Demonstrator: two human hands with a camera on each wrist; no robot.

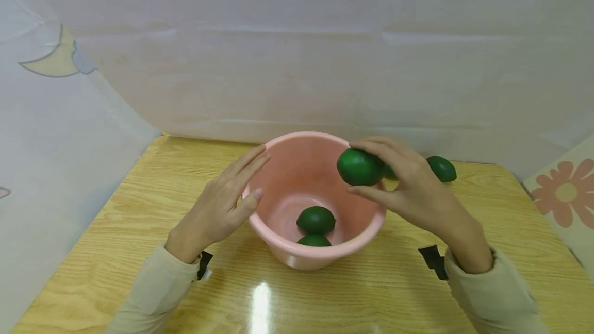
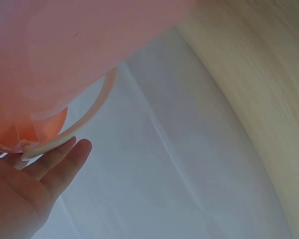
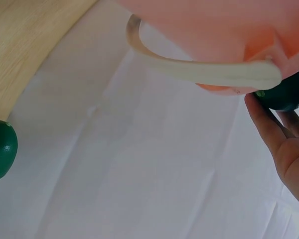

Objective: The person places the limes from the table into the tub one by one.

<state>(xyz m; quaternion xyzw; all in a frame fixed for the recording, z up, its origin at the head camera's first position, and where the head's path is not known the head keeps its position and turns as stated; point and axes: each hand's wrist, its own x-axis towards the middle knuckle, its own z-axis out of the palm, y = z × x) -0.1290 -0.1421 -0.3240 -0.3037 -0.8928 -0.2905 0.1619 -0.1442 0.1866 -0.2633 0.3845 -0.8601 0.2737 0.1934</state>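
Table: pale wood-grain top (image 1: 116, 220) — glossy.
Backdrop: white sheeting (image 1: 297, 66).
Left hand (image 1: 218, 205): fingers straight, against pink basin (image 1: 297, 259).
Right hand (image 1: 408, 184): grips green lime (image 1: 359, 167) over basin rim.

In the head view the right hand (image 1: 408, 184) screens most of a lime (image 1: 389, 171) at its 12 o'clock, and the bucket (image 1: 297, 254) rim cuts off the nearer lime (image 1: 314, 240) inside.

Both arms wear long, loose beige sleeves (image 1: 153, 285) ending at the wrists, each wrist carrying a black strap (image 1: 433, 261), and both bare hands wear no gloves or rings.
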